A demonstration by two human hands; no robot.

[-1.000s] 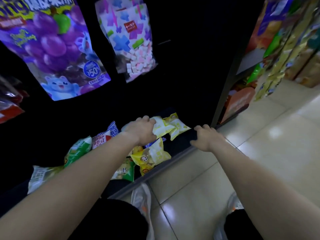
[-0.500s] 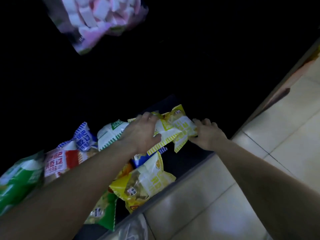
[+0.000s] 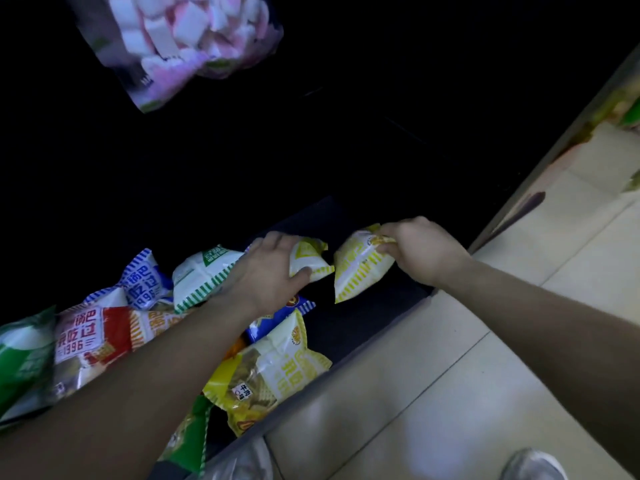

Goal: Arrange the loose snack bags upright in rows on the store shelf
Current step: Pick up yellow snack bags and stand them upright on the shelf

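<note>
On the dark bottom shelf [image 3: 367, 323] lie several loose snack bags. My right hand [image 3: 420, 249] is closed on the top corner of a yellow-striped white bag [image 3: 358, 268], which hangs tilted just above the shelf's right part. My left hand [image 3: 268, 271] grips a second yellow-and-white bag [image 3: 310, 256] right beside it. A green-striped bag [image 3: 202, 273], a blue-striped bag [image 3: 143, 280], a red bag [image 3: 86, 336] and a bigger yellow bag [image 3: 268, 370] lie flat and jumbled under and left of my left forearm.
A clear bag of pink and white marshmallows [image 3: 183, 39] hangs above at the top left. The shelf's back is in deep shadow. Beige floor tiles [image 3: 467, 375] run to the right, with my shoe [image 3: 533, 465] at the bottom edge.
My right hand has taken hold of one yellow-striped bag and pulled it to the right, apart from the bag in my left hand. The camera has moved closer to the shelf.
</note>
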